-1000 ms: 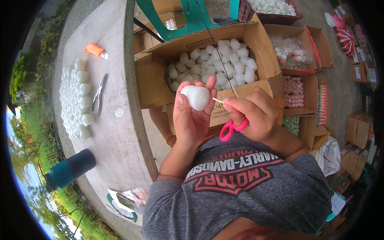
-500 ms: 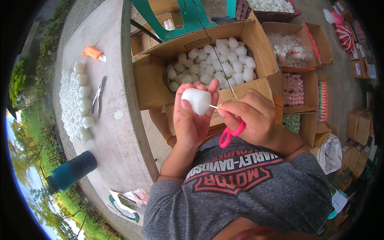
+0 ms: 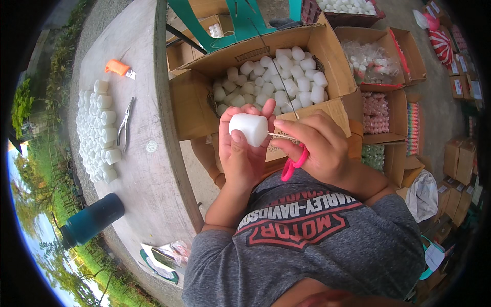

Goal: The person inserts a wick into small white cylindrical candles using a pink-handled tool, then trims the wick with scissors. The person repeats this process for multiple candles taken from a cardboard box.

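My left hand point(image 3: 236, 159) cups a white marshmallow-shaped piece point(image 3: 248, 129), its thumb pressed on the near side. A thin pale strand point(image 3: 280, 135) sticks out of the piece's right end. My right hand point(image 3: 330, 146) is at that strand, the index finger and thumb on either side of it; whether they pinch it is hard to see. Pink-handled scissors point(image 3: 287, 171) hang in the right hand, their blades hidden. Beyond both hands, a cardboard box point(image 3: 327, 110) holds many similar white pieces point(image 3: 276, 82). A long thin dark wire point(image 3: 279, 71) slants across the box.
A grey table point(image 3: 163, 169) at left bears rows of white pieces point(image 3: 105, 117), pliers point(image 3: 124, 123), an orange item with a pale tip point(image 3: 117, 66) and a dark blue bottle point(image 3: 94, 220). A green chair point(image 3: 255, 25) stands behind the box. More filled cartons point(image 3: 399, 92) line the right.
The right fingers have parted somewhat and shifted right along the strand, leaving more of it in sight. The left hand with the white piece has moved slightly left.
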`<state>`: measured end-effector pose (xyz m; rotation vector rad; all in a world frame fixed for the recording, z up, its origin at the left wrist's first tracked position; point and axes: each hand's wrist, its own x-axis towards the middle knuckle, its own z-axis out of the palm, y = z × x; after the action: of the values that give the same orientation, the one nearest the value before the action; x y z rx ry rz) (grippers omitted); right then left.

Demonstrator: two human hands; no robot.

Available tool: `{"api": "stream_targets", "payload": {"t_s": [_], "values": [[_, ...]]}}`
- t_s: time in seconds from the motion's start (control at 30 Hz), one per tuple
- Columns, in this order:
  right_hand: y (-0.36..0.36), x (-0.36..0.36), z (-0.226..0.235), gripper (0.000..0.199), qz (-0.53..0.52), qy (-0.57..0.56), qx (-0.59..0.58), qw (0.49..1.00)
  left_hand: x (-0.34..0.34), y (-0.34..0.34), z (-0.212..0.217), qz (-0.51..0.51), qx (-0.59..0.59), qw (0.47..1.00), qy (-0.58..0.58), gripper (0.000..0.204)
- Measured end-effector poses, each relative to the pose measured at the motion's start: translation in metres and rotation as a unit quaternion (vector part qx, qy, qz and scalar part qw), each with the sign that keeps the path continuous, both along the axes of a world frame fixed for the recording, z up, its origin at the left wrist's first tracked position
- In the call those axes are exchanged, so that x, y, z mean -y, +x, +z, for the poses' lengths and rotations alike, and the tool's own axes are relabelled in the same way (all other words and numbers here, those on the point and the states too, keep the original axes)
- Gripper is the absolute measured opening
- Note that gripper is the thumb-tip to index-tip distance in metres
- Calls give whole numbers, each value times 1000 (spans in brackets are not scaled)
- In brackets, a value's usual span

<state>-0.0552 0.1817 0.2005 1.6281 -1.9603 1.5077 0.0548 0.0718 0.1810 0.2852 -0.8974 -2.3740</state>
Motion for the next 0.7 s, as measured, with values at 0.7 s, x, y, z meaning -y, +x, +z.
{"api": "stream_targets", "payload": {"t_s": [0.7], "values": [[-3, 0, 0, 18, -6, 14, -71, 997, -3, 1, 3, 0, 1, 1000, -25, 41]]}}
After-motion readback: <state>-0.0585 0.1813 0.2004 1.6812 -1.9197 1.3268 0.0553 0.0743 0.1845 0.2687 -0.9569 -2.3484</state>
